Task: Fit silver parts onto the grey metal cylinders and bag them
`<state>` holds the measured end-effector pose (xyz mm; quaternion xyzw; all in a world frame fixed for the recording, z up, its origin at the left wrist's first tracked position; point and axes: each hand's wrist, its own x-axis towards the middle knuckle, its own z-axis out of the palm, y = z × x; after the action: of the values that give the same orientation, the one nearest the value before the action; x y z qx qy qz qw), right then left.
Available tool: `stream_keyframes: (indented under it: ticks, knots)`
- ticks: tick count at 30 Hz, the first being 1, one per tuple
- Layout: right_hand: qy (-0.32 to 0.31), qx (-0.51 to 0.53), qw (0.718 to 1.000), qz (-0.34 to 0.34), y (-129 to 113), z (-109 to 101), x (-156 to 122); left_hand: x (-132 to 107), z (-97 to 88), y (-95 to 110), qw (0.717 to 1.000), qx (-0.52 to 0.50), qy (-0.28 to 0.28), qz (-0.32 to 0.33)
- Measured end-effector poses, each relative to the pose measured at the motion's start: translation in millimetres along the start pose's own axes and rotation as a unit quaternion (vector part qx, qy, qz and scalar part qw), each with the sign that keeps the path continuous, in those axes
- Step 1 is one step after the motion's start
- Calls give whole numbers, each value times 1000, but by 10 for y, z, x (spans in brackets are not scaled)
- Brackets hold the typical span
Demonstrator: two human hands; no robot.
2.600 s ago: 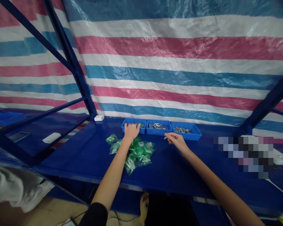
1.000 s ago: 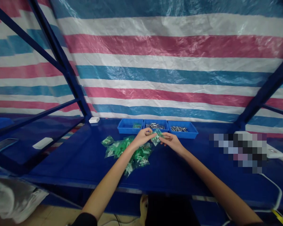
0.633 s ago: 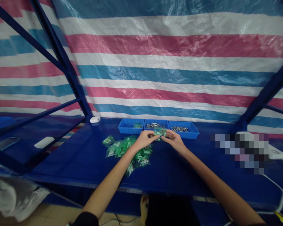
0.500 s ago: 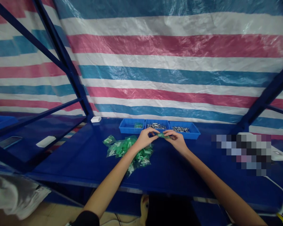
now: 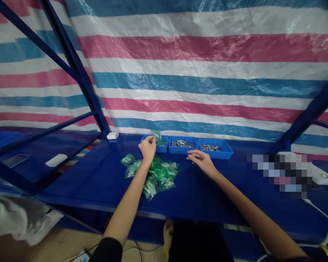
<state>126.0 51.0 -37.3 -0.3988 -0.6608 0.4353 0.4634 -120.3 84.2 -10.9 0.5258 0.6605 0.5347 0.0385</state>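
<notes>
My left hand (image 5: 147, 148) is raised over the left blue bin (image 5: 162, 149), its fingertips pinching a small green-tinted plastic bag (image 5: 156, 136). The bag hangs upright above that bin's back edge; its contents are hard to make out. My right hand (image 5: 204, 162) hovers in front of the middle blue bin (image 5: 180, 149) and the right blue bin (image 5: 224, 154), fingers loosely bent and nothing visible in them. Small silvery metal pieces (image 5: 182, 143) fill part of the middle bin, and similar smaller pieces (image 5: 210, 147) lie in the right one. Below my left wrist spreads a pile of green plastic bags (image 5: 161, 174).
A blue table (image 5: 98, 182) stands inside a blue metal frame (image 5: 94, 102) before a striped sheet (image 5: 194, 87). At the left are a white box (image 5: 112, 135), another white item (image 5: 56, 160) and a phone (image 5: 16, 160). A white device (image 5: 321, 175) with a cable sits right.
My hands, earlier together on a green bag before the middle bin, have parted. The left one has carried the bag leftward to the left bin; the right hand has let go.
</notes>
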Motion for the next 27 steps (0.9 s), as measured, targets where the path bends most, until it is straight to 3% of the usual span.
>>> stream_keyframes:
  ticks: [5, 10, 15, 18, 21, 24, 27]
  knots:
    - [-43, -41, 998, -6, 50, 24, -26, -15, 69, -47, 989, 128, -71, 16]
    - [-73, -60, 995, -18, 91, 44, -47, -74, 75, 14, 970, 221, -92, 42]
    - [-75, -114, 990, -41, 104, 41, -52, -124, 54, 22, 961, 236, -123, 72]
    - [-74, -172, 977, -98, 99, 47, -69, -140, 31, 55, 965, 218, -116, 85]
    - [-100, -223, 957, -159, 90, 78, -104, -116, -70, 136, 971, 210, -73, 86]
    - [-153, -275, 934, -171, 56, 132, -149, -73, -278, 195, 974, 218, -23, 63]
    - [-205, -308, 913, -174, -12, 193, -189, -104, -553, 127, 968, 251, -25, 5]
